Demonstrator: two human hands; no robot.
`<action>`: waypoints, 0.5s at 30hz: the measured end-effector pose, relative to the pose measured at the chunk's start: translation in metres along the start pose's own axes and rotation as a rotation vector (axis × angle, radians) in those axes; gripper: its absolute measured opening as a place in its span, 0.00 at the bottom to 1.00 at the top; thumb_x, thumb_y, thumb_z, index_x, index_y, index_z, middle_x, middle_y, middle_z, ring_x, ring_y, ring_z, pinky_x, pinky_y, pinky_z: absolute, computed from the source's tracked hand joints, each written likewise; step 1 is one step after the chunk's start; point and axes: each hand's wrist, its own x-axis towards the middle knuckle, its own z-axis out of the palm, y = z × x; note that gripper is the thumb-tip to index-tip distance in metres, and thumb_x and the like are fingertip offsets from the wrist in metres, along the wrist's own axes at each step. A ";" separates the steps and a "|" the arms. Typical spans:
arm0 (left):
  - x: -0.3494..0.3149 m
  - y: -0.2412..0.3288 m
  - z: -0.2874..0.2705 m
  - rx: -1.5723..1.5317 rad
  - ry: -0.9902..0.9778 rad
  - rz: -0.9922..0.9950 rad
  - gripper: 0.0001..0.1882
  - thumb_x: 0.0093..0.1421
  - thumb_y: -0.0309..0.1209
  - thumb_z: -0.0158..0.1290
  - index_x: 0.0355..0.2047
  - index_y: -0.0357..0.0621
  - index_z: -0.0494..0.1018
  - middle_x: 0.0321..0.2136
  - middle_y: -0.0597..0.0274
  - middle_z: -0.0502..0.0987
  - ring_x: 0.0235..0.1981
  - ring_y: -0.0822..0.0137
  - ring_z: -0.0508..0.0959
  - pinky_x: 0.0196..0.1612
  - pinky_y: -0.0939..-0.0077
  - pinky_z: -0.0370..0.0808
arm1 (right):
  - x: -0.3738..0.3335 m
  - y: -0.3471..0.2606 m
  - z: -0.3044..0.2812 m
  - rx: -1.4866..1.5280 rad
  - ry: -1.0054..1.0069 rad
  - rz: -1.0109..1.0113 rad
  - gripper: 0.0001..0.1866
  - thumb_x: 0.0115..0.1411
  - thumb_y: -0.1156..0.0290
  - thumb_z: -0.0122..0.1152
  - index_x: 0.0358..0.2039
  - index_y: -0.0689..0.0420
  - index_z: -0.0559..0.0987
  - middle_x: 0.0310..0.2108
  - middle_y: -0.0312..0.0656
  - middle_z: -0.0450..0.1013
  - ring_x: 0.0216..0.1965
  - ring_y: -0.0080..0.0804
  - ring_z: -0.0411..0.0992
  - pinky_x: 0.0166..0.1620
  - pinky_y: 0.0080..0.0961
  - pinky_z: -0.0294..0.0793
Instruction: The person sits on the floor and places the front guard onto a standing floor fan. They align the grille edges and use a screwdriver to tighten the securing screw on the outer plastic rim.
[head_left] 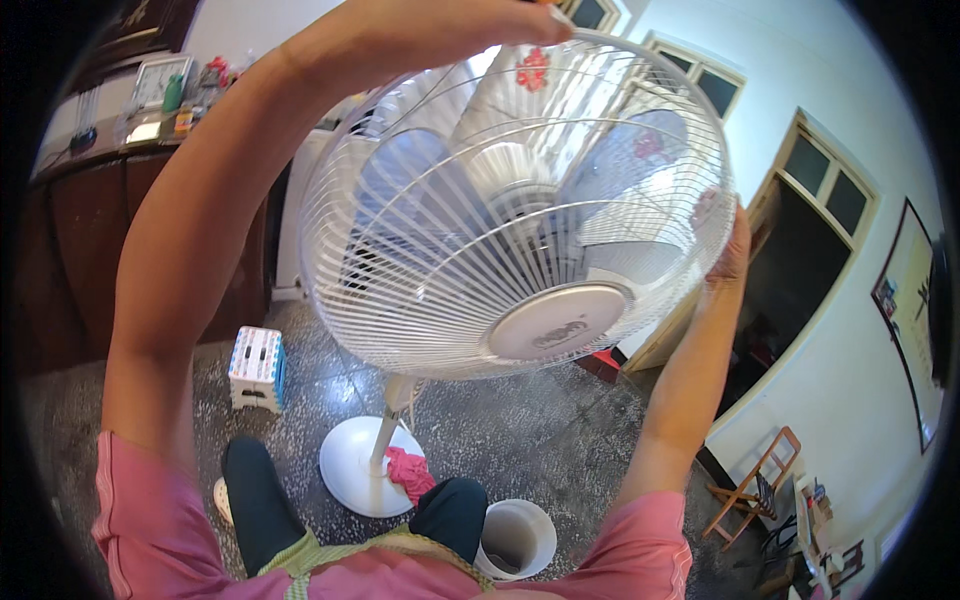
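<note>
A standing fan is in front of me, its round wire guard [415, 300] filling the middle of the view. Blue-grey blades [405, 185] show through the wires, and a pale round cap [560, 322] sits at the guard's centre. My left hand [525, 22] grips the guard's top rim; its upper part is cut off by the picture edge. On the right rim, my right hand [735, 248] is closed, with some fingers visible through the wires. Below, the fan's pole [385, 438] rises from a white round base [345, 465]. A crumpled pink cloth [408, 472] lies against the pole on that base.
A white bucket [540, 535] stands beside my knee. A small step stool [257, 370] is on the speckled floor [500, 430] to the left. Behind it is a dark wooden cabinet [85, 260] with items on top. At right are a doorway [790, 290] and a folding chair [755, 490].
</note>
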 end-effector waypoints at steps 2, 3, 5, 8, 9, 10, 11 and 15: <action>0.006 -0.006 0.000 -0.008 -0.026 0.004 0.10 0.48 0.29 0.50 0.23 0.32 0.73 0.16 0.64 0.69 0.19 0.77 0.65 0.22 0.82 0.60 | 0.004 -0.005 -0.026 -0.142 0.038 -0.036 0.15 0.56 0.63 0.48 0.36 0.62 0.71 0.31 0.42 0.71 0.31 0.27 0.69 0.33 0.20 0.70; 0.007 -0.006 0.000 -0.001 -0.013 -0.020 0.10 0.48 0.29 0.50 0.23 0.32 0.73 0.16 0.64 0.69 0.19 0.77 0.65 0.22 0.82 0.60 | 0.007 -0.007 -0.036 -0.199 0.036 -0.013 0.15 0.56 0.63 0.48 0.36 0.62 0.71 0.31 0.42 0.71 0.32 0.27 0.69 0.34 0.20 0.70; 0.008 -0.006 -0.003 0.051 -0.063 0.086 0.10 0.49 0.30 0.49 0.22 0.33 0.73 0.15 0.66 0.68 0.17 0.77 0.65 0.20 0.81 0.59 | 0.006 -0.002 -0.024 -0.093 0.062 -0.027 0.15 0.56 0.63 0.48 0.36 0.61 0.71 0.31 0.41 0.71 0.31 0.28 0.69 0.34 0.21 0.69; 0.004 0.002 0.000 0.059 -0.048 0.039 0.09 0.48 0.29 0.49 0.20 0.33 0.72 0.12 0.67 0.66 0.14 0.76 0.63 0.17 0.80 0.58 | 0.006 -0.001 -0.041 -0.054 0.081 -0.029 0.17 0.55 0.61 0.48 0.38 0.61 0.71 0.33 0.41 0.71 0.34 0.29 0.70 0.36 0.23 0.70; 0.005 -0.002 -0.001 0.074 -0.034 0.017 0.09 0.48 0.29 0.49 0.20 0.33 0.72 0.12 0.67 0.66 0.14 0.76 0.63 0.17 0.80 0.58 | 0.007 0.002 -0.044 -0.100 0.125 -0.015 0.19 0.56 0.60 0.47 0.40 0.61 0.71 0.36 0.42 0.71 0.35 0.29 0.70 0.37 0.24 0.71; 0.005 -0.004 -0.003 0.047 -0.034 0.040 0.10 0.47 0.29 0.49 0.20 0.33 0.72 0.11 0.67 0.65 0.14 0.76 0.63 0.17 0.80 0.58 | 0.005 -0.001 -0.036 -0.095 0.124 -0.016 0.18 0.57 0.60 0.45 0.39 0.62 0.71 0.34 0.41 0.71 0.34 0.28 0.70 0.37 0.23 0.70; 0.006 -0.007 -0.005 0.019 -0.034 0.063 0.10 0.47 0.29 0.50 0.19 0.32 0.71 0.11 0.66 0.65 0.14 0.76 0.63 0.16 0.80 0.58 | 0.004 -0.005 -0.027 -0.090 0.124 -0.016 0.17 0.58 0.61 0.44 0.38 0.62 0.71 0.33 0.41 0.70 0.34 0.27 0.69 0.37 0.22 0.69; 0.003 -0.013 -0.009 -0.067 -0.073 0.101 0.10 0.47 0.31 0.52 0.22 0.33 0.73 0.14 0.65 0.67 0.17 0.75 0.64 0.19 0.81 0.60 | 0.015 0.001 -0.045 -0.131 0.129 -0.059 0.17 0.57 0.62 0.44 0.38 0.63 0.71 0.32 0.43 0.71 0.30 0.29 0.71 0.30 0.20 0.73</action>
